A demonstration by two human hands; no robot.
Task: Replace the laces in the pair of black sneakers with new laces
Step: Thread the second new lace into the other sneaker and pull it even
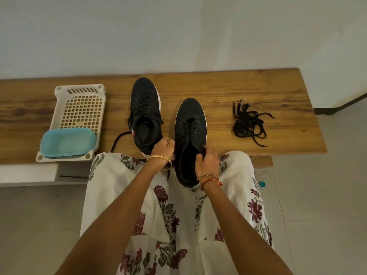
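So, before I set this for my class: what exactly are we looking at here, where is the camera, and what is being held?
No machine here: a person's two bare hands, filmed by one camera worn on the head, looking down. On the wooden bench lie a black sneaker, loose black laces, and a white basket holding a blue tub. The left hand and right hand grip the second sneaker at its opening, its heel over the lap.
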